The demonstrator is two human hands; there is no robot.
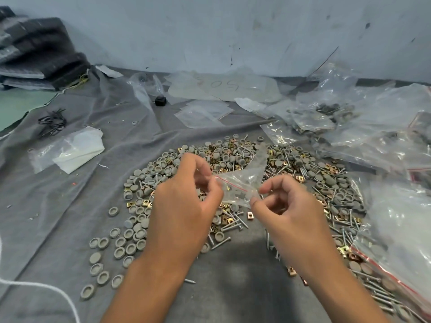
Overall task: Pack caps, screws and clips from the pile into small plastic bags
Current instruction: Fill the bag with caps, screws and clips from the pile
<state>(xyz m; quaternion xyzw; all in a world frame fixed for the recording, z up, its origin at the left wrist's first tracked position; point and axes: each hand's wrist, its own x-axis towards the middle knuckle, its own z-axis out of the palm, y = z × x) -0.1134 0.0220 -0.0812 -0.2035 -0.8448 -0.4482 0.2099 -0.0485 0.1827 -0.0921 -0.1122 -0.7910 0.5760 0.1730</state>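
A wide pile [235, 159] of grey round caps, silver screws and brass clips lies on the grey cloth in front of me. Above its middle I hold a small clear zip bag [242, 183] with a red seal line; a few small parts show inside it. My left hand [186, 197] pinches the bag's left end with curled fingers. My right hand [284, 206] pinches its right end between thumb and forefinger. Loose caps [116, 243] are scattered at the lower left of the pile.
Heaps of clear plastic bags [363, 127], some filled, crowd the right side and the far edge. A larger red-sealed bag of parts [384, 276] lies at the lower right. A white folded bag [70, 152], black clips [52, 122] and a dark stack [35, 52] lie at the left.
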